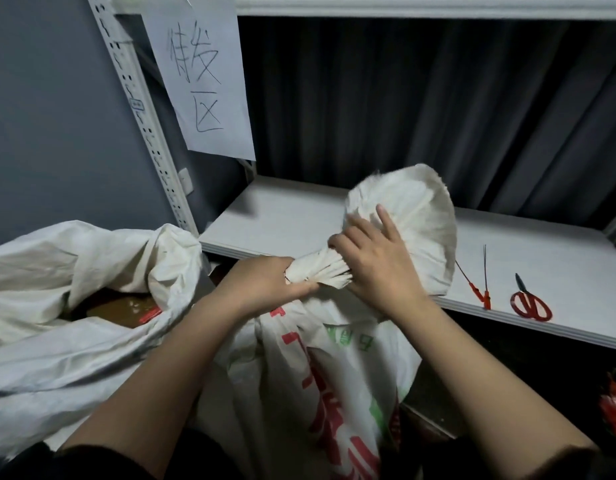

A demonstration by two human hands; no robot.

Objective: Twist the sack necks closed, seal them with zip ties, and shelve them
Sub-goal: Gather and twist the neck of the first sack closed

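step in hand: judging from the bunched fabric, the neck of the white woven plastic sack with red and green print [334,375] is being twisted shut; no tie is on it yet.
sack position: it stands on the floor between the forearms, against the front edge of the white laminate shelf board [299,216], with its flared mouth [403,216] fanned out over the board.
left hand: the left hand [265,285] is clamped round the gathered neck [317,268], fingers curled under it.
right hand: the right hand [376,258] lies over the neck just where the flare begins, fingers spread and mostly straight on the fabric; whether the thumb hooks underneath i cannot tell.
doing it well: keep the left fist low and tight as the anchor and let the right wind the flare one way only, so the pleats stack into a hard rope; leave enough bare neck between the hands for a tie.
risk: woven plastic likely springs back, so letting go to reach for a tie could loosen it.
second sack: a larger plain white woven sack [74,306] slumps open on the left, something brown inside.
shelf: a handwritten paper sign [202,81] hangs on the perforated white upright [144,109]; dark grey curtain [438,109] behind.
scissors: red-handled scissors [530,303] lie on the board to the right.
ties: thin zip ties with red heads [479,289] lie just beside the scissors, near the flare.
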